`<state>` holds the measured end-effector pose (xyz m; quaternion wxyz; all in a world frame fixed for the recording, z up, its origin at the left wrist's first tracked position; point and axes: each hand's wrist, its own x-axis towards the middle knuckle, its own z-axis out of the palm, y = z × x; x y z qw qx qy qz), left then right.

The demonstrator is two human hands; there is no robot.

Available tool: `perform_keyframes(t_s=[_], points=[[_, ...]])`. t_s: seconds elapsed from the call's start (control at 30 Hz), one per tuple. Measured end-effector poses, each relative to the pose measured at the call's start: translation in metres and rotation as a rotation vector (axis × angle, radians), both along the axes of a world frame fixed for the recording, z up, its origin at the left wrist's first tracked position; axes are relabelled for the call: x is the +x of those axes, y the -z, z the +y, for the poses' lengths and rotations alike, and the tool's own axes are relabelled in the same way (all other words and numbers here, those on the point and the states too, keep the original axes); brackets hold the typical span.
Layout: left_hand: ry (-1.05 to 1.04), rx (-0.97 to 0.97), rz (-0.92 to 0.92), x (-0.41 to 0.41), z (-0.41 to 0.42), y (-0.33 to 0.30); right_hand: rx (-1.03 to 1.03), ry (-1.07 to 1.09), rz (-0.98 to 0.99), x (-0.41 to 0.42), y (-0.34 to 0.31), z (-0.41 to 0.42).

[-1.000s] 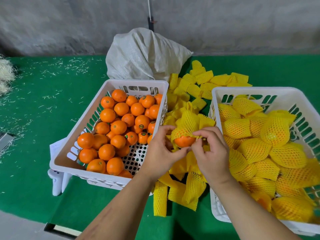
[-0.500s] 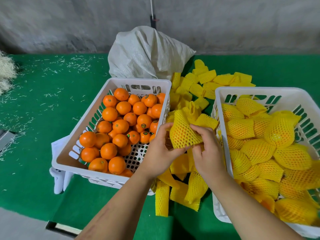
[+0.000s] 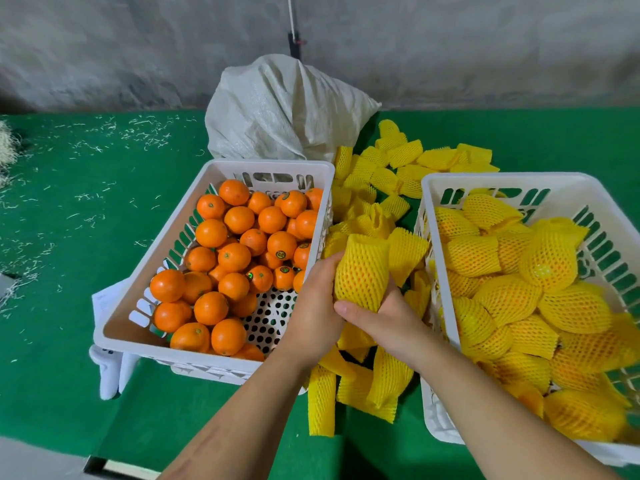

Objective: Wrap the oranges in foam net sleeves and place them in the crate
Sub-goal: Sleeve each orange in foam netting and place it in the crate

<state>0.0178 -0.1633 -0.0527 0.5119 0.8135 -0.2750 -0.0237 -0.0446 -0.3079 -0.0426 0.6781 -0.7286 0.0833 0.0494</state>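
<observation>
Both hands grip one sleeved orange [image 3: 362,271] over the loose-sleeve pile, between the two crates — left hand [image 3: 317,306] curled round its left side, right hand [image 3: 384,317] cupping it from below, thumb across the bottom. Sleeve's long axis runs near upright, open end up. Wrapped-fruit crate [image 3: 429,237] lies just to the right, so the right hand is nearer for the drop — prob. a short sideways carry over its left rim.

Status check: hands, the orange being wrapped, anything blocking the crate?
Left hand and right hand both gripping the sleeved orange. Held between the crates, not yet in the right crate. Nothing blocking it.
</observation>
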Motion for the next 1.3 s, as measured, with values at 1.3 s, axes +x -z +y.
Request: perform_keyframes(t_s=[1.3], points=[[-0.156,-0.126,0.037,0.001,0.005,-0.001,-1.117,-0.078,-0.084,0.029,0.012,-0.048]])
